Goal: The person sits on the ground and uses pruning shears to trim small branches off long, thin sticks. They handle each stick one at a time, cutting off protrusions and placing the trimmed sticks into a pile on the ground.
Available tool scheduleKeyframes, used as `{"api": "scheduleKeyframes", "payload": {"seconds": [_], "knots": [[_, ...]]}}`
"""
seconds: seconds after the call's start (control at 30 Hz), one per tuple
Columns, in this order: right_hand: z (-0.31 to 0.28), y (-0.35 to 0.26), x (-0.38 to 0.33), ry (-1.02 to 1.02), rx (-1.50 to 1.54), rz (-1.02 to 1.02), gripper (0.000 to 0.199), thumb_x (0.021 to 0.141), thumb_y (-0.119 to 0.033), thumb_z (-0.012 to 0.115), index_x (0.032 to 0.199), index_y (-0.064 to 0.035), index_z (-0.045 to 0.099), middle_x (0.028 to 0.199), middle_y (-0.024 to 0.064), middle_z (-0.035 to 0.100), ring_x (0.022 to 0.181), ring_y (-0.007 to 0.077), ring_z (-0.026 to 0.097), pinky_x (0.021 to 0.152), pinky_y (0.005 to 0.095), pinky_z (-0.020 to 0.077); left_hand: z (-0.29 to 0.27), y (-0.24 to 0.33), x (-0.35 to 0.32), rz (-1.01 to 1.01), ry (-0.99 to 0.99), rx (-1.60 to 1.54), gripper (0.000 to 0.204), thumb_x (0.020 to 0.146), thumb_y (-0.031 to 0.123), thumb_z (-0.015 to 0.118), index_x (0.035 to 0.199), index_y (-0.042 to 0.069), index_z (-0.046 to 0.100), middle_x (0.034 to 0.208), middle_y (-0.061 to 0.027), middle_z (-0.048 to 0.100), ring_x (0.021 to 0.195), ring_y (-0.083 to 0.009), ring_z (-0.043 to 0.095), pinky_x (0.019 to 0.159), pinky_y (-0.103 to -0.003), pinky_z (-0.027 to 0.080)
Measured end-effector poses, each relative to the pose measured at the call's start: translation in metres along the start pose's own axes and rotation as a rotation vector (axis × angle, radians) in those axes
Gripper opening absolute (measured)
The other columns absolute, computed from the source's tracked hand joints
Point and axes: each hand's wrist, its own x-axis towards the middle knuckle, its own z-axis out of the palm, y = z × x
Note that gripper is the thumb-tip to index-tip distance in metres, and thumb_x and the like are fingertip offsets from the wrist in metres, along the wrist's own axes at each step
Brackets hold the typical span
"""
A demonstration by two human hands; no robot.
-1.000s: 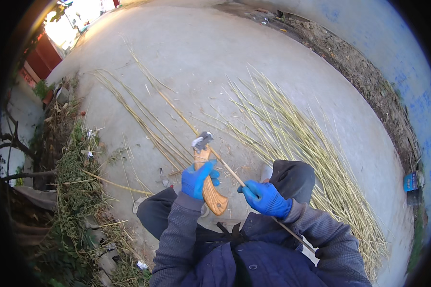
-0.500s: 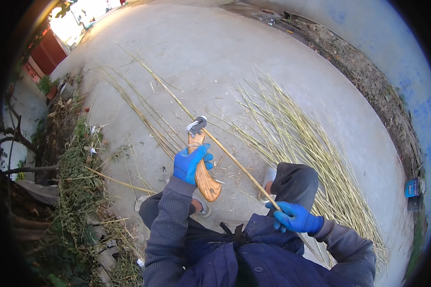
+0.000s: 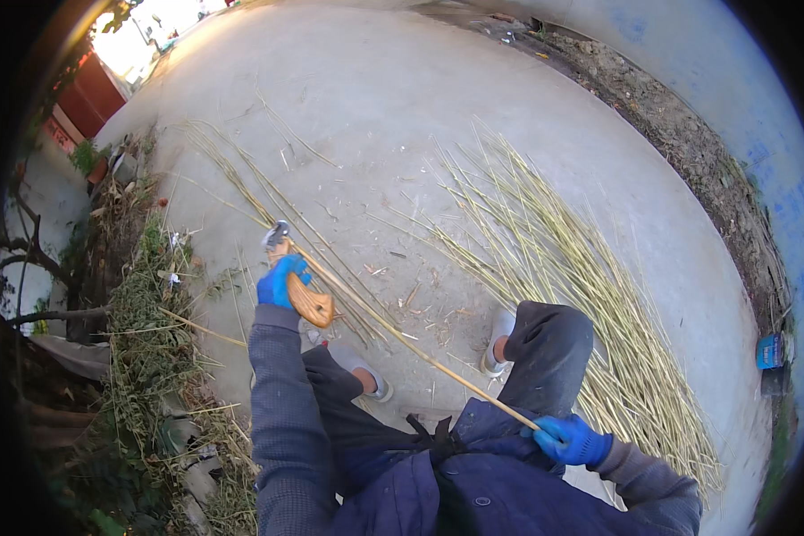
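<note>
My left hand [image 3: 279,280], in a blue glove, is closed around a tool with a curved wooden handle [image 3: 313,305]. The dark and silvery metal head [image 3: 277,237] of this tool sits against a long, thin yellowish cane [image 3: 438,364]. My right hand [image 3: 577,440], also gloved in blue, grips the thicker near end of that cane by my lap. Between my hands the cane slants across in front of my legs. Its thin far part runs on beyond the tool, close to other canes on the ground. How the metal head is set on the cane is too small to tell.
A big spread of greenish-yellow canes [image 3: 590,295] lies at my right. Several canes [image 3: 241,179] lie ahead to the left. Cut weeds [image 3: 147,322] heap along the left edge, with branches behind. A blue bucket [image 3: 768,351] stands by the right wall. Chips litter the concrete.
My left hand has moved left and outward along the cane with the tool. The cane has swung to a flatter slant, and my right hand has shifted slightly right and nearer to me.
</note>
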Motion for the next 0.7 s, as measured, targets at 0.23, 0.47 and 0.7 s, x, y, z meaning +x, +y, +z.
{"api": "scheduleKeyframes", "payload": {"seconds": [0.23, 0.47, 0.7], "knots": [[-0.023, -0.001, -0.011, -0.109, 0.181, 0.186, 0.039, 0.097, -0.023, 0.058, 0.132, -0.0061, 0.057, 0.079, 0.0087, 0.069, 0.066, 0.0145, 0.066, 0.064, 0.03, 0.0541, -0.018, 0.005, -0.009, -0.03, -0.067, 0.026, 0.046, 0.085, 0.019, 0.071, 0.122, -0.005, 0.059, 0.115, -0.014, 0.065, 0.1, -0.0247, 0.064, 0.081, -0.038, 0.055], [-0.007, -0.072, 0.172, -0.028, 0.067, 0.116, 0.032, 0.099, -0.028, 0.053, 0.121, -0.0049, 0.058, 0.072, 0.0073, 0.067, 0.057, 0.0151, 0.063, 0.057, 0.0309, 0.0523, 0.082, -0.045, -0.127, -0.255, -0.225, 0.023, 0.036, 0.089, 0.017, 0.069, 0.117, -0.004, 0.062, 0.097, -0.0147, 0.068, 0.074, -0.023, 0.066, 0.064, -0.034, 0.058], [0.01, -0.03, 0.103, 0.057, -0.167, -0.243, 0.013, 0.094, -0.018, 0.058, 0.101, -0.008, 0.063, 0.063, 0.017, 0.058, 0.054, 0.0352, 0.059, 0.052, 0.0397, 0.0498, 0.003, -0.027, -0.043, -0.114, -0.039, 0.011, 0.043, 0.084, 0.02, 0.072, 0.117, -0.005, 0.062, 0.103, -0.016, 0.067, 0.086, -0.0257, 0.067, 0.074, -0.036, 0.057]]}}
